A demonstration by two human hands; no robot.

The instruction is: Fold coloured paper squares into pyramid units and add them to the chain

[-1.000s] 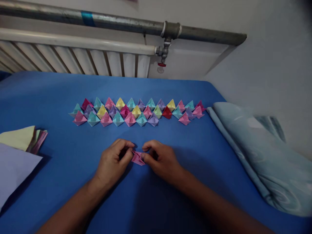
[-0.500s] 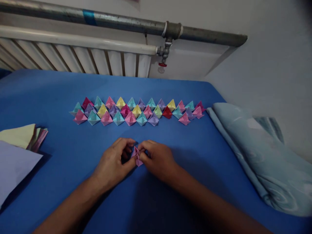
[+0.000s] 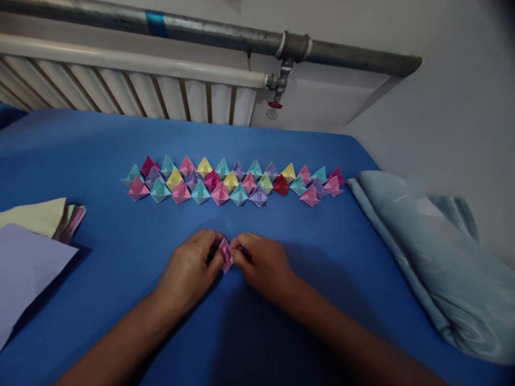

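Note:
A small pink paper boat (image 3: 227,256) is held between my two hands, low over the blue table, its pointed top up. My left hand (image 3: 195,257) pinches its left end between thumb and fingers. On the opposite end, the thumb and fingertips of my right hand (image 3: 263,262) are closed as well. Beyond my hands stand several folded paper boats in staggered rows, among them a yellow boat (image 3: 230,182), a red boat (image 3: 281,185) and a purple boat (image 3: 258,196).
At the left lie purple paper (image 3: 32,268) and a pile of coloured sheets (image 3: 36,216). A folded light-blue blanket (image 3: 434,262) rests along the right side of the blue table (image 3: 132,257). Behind the table are a white radiator (image 3: 132,64), a metal pipe (image 3: 225,35) and a red-handled valve (image 3: 275,105).
The pink boat has been pulled wider at its ends and its folds now show more openly. My left fingers have closed in on it. The whole view has shifted slightly.

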